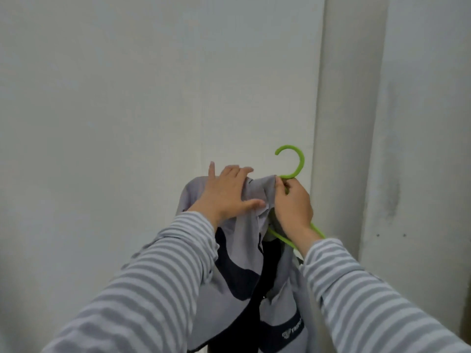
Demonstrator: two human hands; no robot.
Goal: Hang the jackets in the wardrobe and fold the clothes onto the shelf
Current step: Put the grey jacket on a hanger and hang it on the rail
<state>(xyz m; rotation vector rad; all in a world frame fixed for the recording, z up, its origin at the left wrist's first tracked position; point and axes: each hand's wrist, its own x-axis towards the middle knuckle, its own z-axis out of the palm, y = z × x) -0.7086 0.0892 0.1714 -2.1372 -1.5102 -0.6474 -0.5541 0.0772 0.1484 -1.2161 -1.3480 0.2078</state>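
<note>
The left hand [226,192] lies spread on the grey jacket [244,250], while just beside it the right hand [293,207] seemingly pinches the green hanger [293,161] at its neck.

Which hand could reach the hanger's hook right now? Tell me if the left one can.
Probably yes. The left hand lies flat on the jacket, holding nothing, and the hook stands bare just beside it.

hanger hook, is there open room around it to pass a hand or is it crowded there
Open above and to the left of the green hanger's hook, against bare wall. Crowded below it: the right hand pinches the neck, and the left hand presses the grey jacket.
</note>
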